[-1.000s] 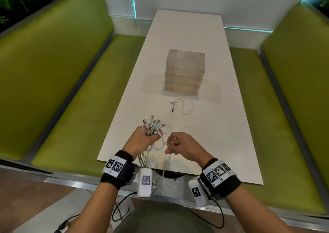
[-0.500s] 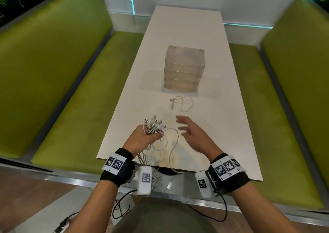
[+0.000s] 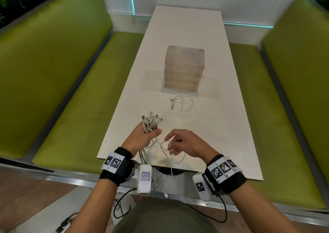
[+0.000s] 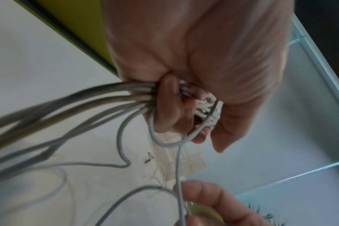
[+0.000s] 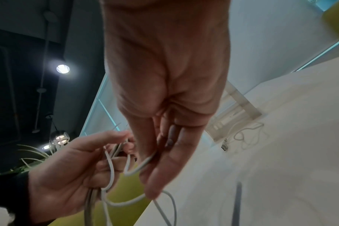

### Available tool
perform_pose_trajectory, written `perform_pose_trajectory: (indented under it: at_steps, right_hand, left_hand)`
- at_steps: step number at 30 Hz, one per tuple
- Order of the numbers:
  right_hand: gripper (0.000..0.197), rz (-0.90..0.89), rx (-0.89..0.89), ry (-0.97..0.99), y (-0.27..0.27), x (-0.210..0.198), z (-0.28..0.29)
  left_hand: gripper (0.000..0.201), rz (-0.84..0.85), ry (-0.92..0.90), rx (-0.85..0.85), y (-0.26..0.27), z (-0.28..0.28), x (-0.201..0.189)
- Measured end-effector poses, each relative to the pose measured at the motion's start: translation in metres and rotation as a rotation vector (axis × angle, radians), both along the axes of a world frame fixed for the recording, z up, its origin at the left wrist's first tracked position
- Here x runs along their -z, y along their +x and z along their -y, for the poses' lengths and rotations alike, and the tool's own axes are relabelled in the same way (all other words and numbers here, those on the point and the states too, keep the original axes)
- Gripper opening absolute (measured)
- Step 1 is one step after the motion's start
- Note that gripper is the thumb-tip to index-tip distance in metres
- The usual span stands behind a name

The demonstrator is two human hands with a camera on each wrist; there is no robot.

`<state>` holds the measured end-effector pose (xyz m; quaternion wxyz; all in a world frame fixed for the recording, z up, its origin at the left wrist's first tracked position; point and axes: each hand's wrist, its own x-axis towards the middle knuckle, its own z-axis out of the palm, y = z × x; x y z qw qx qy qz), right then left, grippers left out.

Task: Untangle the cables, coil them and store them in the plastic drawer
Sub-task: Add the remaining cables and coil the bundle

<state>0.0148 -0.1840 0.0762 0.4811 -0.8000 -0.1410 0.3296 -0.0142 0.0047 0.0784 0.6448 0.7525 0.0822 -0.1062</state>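
Observation:
My left hand [image 3: 151,133] grips a bundle of white and grey cables [image 3: 151,121] just above the near end of the white table [image 3: 222,129], with the plugs fanning out above the fist. In the left wrist view the fingers [image 4: 168,107] curl round the cables [image 4: 106,99]. My right hand [image 3: 170,143] sits just right of it and pinches a loop of one white cable [image 3: 164,144]; the right wrist view shows that loop [image 5: 143,164] between thumb and fingers. A translucent plastic drawer unit [image 3: 184,69] stands mid-table, its drawers closed.
One loose white cable [image 3: 184,105] lies on the table in front of the drawer unit. The bundle's tails hang over the table's near edge [image 3: 154,176]. Green benches run along the left [image 3: 71,99] and the right [image 3: 277,126].
Half a second ago my right hand was open and reaching forward over the table. It has drawn back beside the left hand and pinched a cable loop. The left hand has kept its grip.

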Motion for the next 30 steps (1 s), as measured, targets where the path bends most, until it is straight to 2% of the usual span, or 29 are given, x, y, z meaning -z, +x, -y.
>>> perform_pose_trajectory:
  at_steps: [2,4,6,9,12,13,15,17,18,21,23,25,27,28,30]
  right_hand:
    - [0.017,-0.048,0.009,-0.026,0.000,0.002,0.004]
    - [0.017,-0.072,0.013,-0.031,0.002,0.002,0.010]
    - [0.018,-0.098,0.018,-0.052,0.005,0.002,0.016]
    - [0.016,-0.053,0.102,-0.156,0.011,0.010,0.025]
    - [0.012,0.049,0.218,-0.297,0.018,0.022,0.037]
    - [0.011,0.052,0.177,-0.331,0.018,0.025,0.039]
    - [0.011,0.060,-0.073,-0.435,0.017,0.028,0.040]
    - [0.022,0.089,-0.287,-0.544,0.013,0.030,0.036]
    - [0.025,0.106,-0.292,-0.556,0.013,0.030,0.035]
    - [0.027,0.168,-0.115,-0.466,0.016,0.031,0.031]
    - [0.027,0.149,-0.048,-0.394,0.017,0.031,0.026]
    - [0.030,0.130,-0.165,-0.427,0.014,0.029,0.018]
    - [0.030,0.033,-0.401,-0.486,0.006,0.028,0.009]
    - [0.029,-0.074,-0.490,-0.480,0.001,0.029,0.006]
    - [0.027,-0.293,-0.536,-0.445,-0.006,0.034,0.002]
  left_hand:
    - [0.006,-0.021,-0.025,-0.029,0.000,0.001,0.001]
    - [0.015,-0.012,-0.021,-0.052,0.001,0.003,0.000]
    - [0.008,0.004,-0.029,-0.053,0.002,0.001,0.002]
    - [0.035,-0.040,-0.098,-0.081,0.004,-0.007,0.005]
    - [0.035,-0.003,-0.227,-0.110,0.004,-0.013,0.005]
    - [0.032,0.008,-0.257,-0.125,0.004,-0.013,0.003]
    - [0.030,0.025,-0.281,-0.140,0.004,-0.013,0.002]
    - [0.028,0.026,-0.285,-0.140,0.004,-0.011,0.002]
    - [0.026,0.027,-0.283,-0.132,0.004,-0.010,0.002]
    - [0.019,0.028,-0.291,-0.125,0.003,-0.006,0.002]
    - [0.022,0.031,-0.295,-0.122,0.003,-0.003,0.001]
    - [0.028,0.032,-0.303,-0.123,0.003,0.000,-0.001]
    - [0.030,0.038,-0.312,-0.120,0.003,0.002,-0.003]
    - [0.029,0.043,-0.313,-0.117,0.003,0.002,-0.004]
    - [0.027,0.050,-0.316,-0.119,0.003,0.000,-0.005]
